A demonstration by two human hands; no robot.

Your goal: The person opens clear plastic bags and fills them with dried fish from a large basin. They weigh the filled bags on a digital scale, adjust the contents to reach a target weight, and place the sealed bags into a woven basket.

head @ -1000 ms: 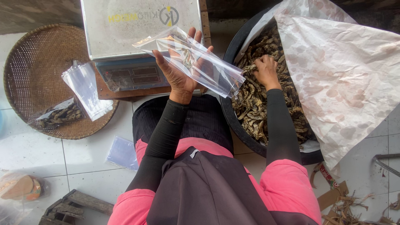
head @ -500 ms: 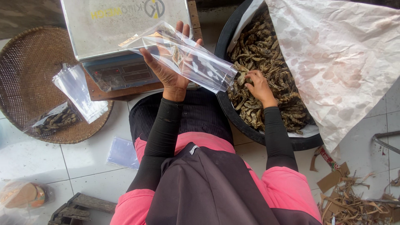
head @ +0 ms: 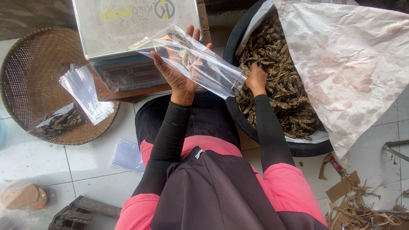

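Above the lap, left hand (head: 179,70) grips clear plastic bag (head: 194,59), fingers clamped on it, beside scale (head: 128,30); right hand (head: 255,79) rests curled on dried fish (head: 281,81) in black tub (head: 238,119), grip indeterminate

Soft even daylight, bright overall, faint shadows on the pale floor tiles (head: 38,162), mild sheen on the clear plastic bag (head: 200,64), sharp focus, slight wide-angle bend at the edges.

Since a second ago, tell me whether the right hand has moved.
Yes. The right hand shifted from the middle of the dried fish toward the near-left rim of the black tub, beside the clear bag's mouth.
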